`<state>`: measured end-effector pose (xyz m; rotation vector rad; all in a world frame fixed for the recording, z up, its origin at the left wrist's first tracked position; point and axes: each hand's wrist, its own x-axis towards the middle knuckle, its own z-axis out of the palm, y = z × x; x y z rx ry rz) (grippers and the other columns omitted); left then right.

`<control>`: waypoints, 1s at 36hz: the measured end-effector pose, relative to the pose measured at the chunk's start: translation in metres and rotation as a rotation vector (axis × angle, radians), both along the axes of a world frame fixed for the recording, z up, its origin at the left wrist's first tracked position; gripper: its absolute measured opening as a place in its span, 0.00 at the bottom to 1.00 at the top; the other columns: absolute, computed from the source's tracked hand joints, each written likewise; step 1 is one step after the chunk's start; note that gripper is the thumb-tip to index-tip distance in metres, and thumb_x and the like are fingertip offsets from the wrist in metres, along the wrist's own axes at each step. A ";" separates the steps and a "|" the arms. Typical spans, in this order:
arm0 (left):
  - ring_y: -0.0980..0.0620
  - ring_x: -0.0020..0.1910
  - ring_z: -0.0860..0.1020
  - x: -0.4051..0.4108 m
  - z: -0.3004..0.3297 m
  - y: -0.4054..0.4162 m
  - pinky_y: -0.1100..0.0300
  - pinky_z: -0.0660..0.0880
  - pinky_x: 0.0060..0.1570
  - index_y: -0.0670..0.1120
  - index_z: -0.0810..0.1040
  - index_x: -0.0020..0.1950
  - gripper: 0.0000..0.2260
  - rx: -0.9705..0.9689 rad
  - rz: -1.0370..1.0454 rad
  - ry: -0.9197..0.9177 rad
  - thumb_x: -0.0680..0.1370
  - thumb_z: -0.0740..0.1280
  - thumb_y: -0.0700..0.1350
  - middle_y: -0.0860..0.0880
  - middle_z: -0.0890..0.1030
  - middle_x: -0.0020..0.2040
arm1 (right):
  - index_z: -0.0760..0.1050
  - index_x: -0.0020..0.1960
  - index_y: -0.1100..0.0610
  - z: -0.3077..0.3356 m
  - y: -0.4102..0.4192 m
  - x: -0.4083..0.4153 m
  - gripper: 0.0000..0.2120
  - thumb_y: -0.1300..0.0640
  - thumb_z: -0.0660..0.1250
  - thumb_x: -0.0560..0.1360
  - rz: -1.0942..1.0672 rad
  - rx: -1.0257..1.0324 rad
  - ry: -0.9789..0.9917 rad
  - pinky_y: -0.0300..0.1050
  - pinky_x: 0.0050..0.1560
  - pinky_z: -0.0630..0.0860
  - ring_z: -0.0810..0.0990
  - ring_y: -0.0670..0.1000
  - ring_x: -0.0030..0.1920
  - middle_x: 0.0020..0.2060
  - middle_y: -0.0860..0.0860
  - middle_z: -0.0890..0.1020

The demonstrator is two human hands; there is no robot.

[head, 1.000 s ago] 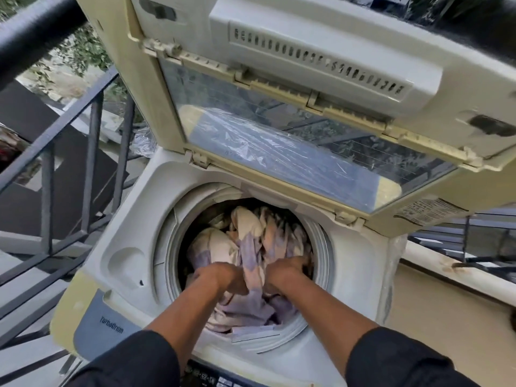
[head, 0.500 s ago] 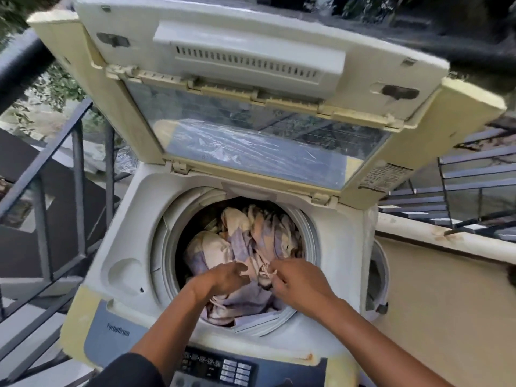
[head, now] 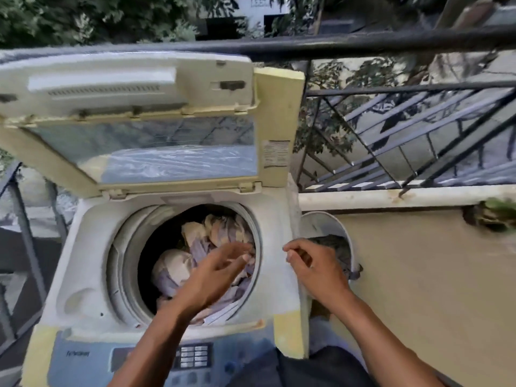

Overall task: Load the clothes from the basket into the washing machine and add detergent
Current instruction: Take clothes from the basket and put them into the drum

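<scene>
Our left hand (head: pixel 215 272) hangs over the mouth of the drum with the fingers straight and loose, and it holds nothing. Our right hand (head: pixel 312 263) is beside the machine, over its right edge, with the fingers lightly curled; it also holds nothing, as far as we can see.

Just behind the right hand stands the white basket (head: pixel 321 224), pressed between the washing machine (head: pixel 92 247) and the low wall (head: pixel 418 275). Some dark clothes (head: pixel 335 244) lie in it. The drum already carries a striped cloth (head: pixel 212 236) in cream and lilac, heaped toward the right side.

We judge that the step in hand is to fetch the next piece from the basket. To do it well, we should reach the right hand down into the basket and take a whole garment, not only a corner, so that nothing trails on the floor. The left hand can wait over the drum to receive it and press it toward the emptier, dark left side. The lid (head: pixel 139 107) stands open above, so we need not hold it. No detergent is in view.
</scene>
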<state>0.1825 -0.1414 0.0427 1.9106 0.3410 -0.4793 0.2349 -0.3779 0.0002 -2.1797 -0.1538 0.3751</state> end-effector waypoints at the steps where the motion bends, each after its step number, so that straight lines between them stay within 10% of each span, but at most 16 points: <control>1: 0.59 0.57 0.82 0.004 0.003 -0.011 0.58 0.79 0.58 0.57 0.81 0.62 0.09 -0.014 0.000 -0.010 0.84 0.65 0.50 0.57 0.85 0.58 | 0.83 0.52 0.45 -0.001 -0.009 0.001 0.06 0.54 0.68 0.79 -0.014 -0.005 0.013 0.47 0.46 0.81 0.83 0.40 0.43 0.41 0.39 0.85; 15: 0.50 0.53 0.83 0.075 -0.038 -0.175 0.56 0.81 0.49 0.53 0.83 0.56 0.07 -0.232 0.203 0.079 0.82 0.67 0.45 0.52 0.87 0.51 | 0.83 0.50 0.46 -0.063 -0.130 0.045 0.08 0.55 0.68 0.75 -0.018 -0.248 0.273 0.44 0.49 0.80 0.84 0.47 0.46 0.47 0.45 0.86; 25: 0.57 0.42 0.80 0.107 -0.217 -0.271 0.58 0.77 0.46 0.53 0.85 0.49 0.08 -0.144 0.454 0.339 0.79 0.69 0.39 0.55 0.86 0.46 | 0.78 0.64 0.51 -0.233 -0.175 0.097 0.16 0.54 0.66 0.77 0.174 -0.340 0.570 0.45 0.54 0.75 0.81 0.55 0.58 0.58 0.52 0.83; 29: 0.54 0.46 0.79 0.114 -0.295 -0.295 0.60 0.75 0.48 0.49 0.83 0.49 0.07 -0.063 0.514 0.433 0.80 0.67 0.39 0.50 0.85 0.51 | 0.73 0.47 0.48 -0.318 -0.180 0.115 0.03 0.53 0.63 0.75 0.213 -0.360 0.661 0.43 0.47 0.68 0.77 0.55 0.49 0.47 0.53 0.79; 31: 0.52 0.47 0.78 0.117 -0.331 -0.304 0.64 0.71 0.43 0.50 0.81 0.46 0.07 0.005 0.442 0.488 0.79 0.66 0.39 0.52 0.82 0.48 | 0.77 0.54 0.55 -0.368 -0.184 0.121 0.17 0.49 0.60 0.71 0.232 -0.381 0.691 0.47 0.49 0.74 0.80 0.59 0.53 0.52 0.57 0.82; 36: 0.46 0.61 0.78 0.120 -0.407 -0.313 0.64 0.67 0.53 0.48 0.79 0.64 0.13 0.088 0.228 0.703 0.79 0.65 0.46 0.46 0.81 0.63 | 0.73 0.66 0.62 -0.462 -0.197 0.133 0.18 0.57 0.66 0.77 0.362 -0.522 0.670 0.49 0.58 0.75 0.78 0.64 0.61 0.62 0.63 0.79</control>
